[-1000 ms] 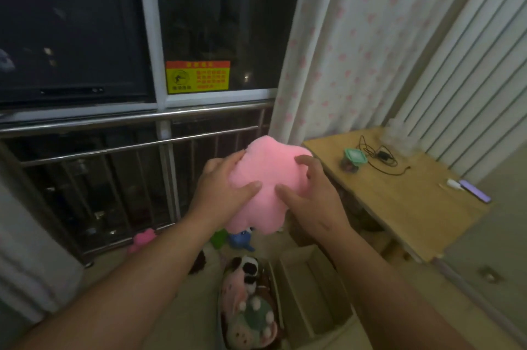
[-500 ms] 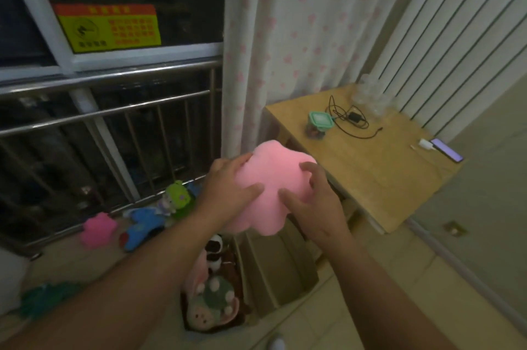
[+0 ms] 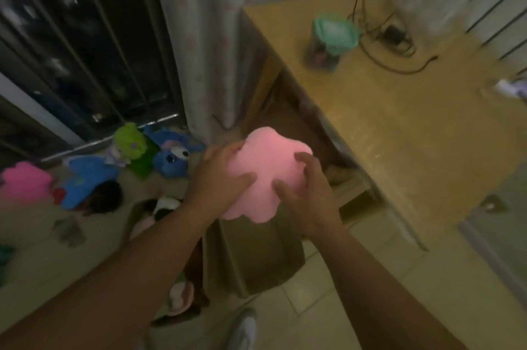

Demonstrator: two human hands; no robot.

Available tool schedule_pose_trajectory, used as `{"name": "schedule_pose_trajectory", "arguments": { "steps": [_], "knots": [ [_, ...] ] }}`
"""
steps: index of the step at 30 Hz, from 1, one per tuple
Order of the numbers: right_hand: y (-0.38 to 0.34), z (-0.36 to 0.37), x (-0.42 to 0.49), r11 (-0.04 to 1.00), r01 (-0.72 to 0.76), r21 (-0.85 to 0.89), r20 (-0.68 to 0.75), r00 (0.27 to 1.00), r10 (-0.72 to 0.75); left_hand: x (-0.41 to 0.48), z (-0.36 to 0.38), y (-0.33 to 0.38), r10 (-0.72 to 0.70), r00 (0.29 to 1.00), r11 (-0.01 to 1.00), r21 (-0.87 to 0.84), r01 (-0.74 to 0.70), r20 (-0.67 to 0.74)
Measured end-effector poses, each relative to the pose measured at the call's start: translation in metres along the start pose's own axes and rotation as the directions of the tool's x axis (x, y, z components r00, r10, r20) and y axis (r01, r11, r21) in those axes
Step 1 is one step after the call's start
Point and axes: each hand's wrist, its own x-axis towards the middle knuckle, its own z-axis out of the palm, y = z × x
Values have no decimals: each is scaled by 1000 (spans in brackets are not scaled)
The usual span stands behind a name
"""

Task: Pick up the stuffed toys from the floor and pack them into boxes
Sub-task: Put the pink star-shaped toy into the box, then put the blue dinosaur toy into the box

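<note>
A pink lobed stuffed toy (image 3: pixel 266 167) is held in the air between both hands. My left hand (image 3: pixel 221 178) grips its left side, thumb across the front. My right hand (image 3: pixel 306 195) grips its right side with curled fingers. Directly below stands an open cardboard box (image 3: pixel 256 258). Left of it a second box, mostly hidden by my left arm, holds a black-and-white toy (image 3: pixel 162 207) and a pink toy (image 3: pixel 179 295). On the floor by the railing lie a blue toy (image 3: pixel 174 160), a green toy (image 3: pixel 131 144), another blue toy (image 3: pixel 85 178) and a pink toy (image 3: pixel 25 182).
A wooden table (image 3: pixel 413 127) fills the right side, with a green-lidded jar (image 3: pixel 330 38), a black cable (image 3: pixel 393 61) and a phone at its right edge. A curtain (image 3: pixel 205 36) hangs beside a metal window railing (image 3: pixel 79 50). A shoe (image 3: pixel 242 332) shows at the bottom.
The view has tilted down and toward the table and boxes. Both hands have kept their grip and carried the pink toy lower, over the open box.
</note>
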Motion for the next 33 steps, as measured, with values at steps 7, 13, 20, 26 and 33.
{"name": "schedule_pose_trajectory", "arguments": {
  "steps": [7,13,20,26,33],
  "knots": [
    [168,114,72,985,-173,-16,99,980,173,76,138,-142,-78,987,996,49,72,141],
    [270,196,112,984,-168,-57,118,978,174,120,225,-248,-115,970,989,-67,132,213],
    [295,227,126,967,-254,-29,119,959,256,132,236,-283,-138,974,974,-154,167,179],
    [242,217,119,973,-231,-25,140,962,232,116,198,-258,-145,979,968,-183,171,144],
    [143,175,112,992,-124,31,155,981,118,105,122,-188,-90,993,969,-223,104,73]
  ]
}}
